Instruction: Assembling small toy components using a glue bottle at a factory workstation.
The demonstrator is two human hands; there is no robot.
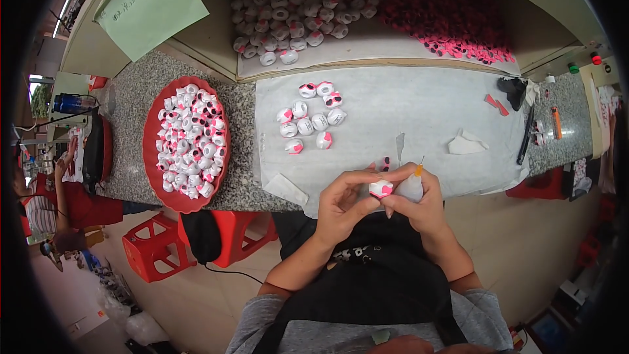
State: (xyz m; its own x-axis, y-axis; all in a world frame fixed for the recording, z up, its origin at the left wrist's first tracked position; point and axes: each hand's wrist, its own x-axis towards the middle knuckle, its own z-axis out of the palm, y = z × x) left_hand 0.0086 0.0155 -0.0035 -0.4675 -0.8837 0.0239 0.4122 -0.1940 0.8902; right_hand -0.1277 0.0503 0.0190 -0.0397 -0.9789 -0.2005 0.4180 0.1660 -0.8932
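Observation:
Between the fingertips of my left hand [346, 204] is a small rounded white piece with a pink patch [381, 189]. My right hand [427, 204] holds a soft white squeeze bottle [411, 189] with an orange nozzle and thin needle tip pointing up and away. My right thumb and fingers also press against the white piece. Just beyond my hands lies a small pink-and-black part [386, 162] on the white paper [367, 151]. Several similar white pieces [319, 122] lie in loose rows to the left on the paper.
At left stands a red scalloped tray [149, 147] heaped with white pieces. A shelf behind holds white pieces [288, 19] and small pink parts [452, 33]. Paper scraps [466, 143], a black pen-like tool [525, 137] and an orange tool [556, 122] lie right. Red stools [154, 249] stand below.

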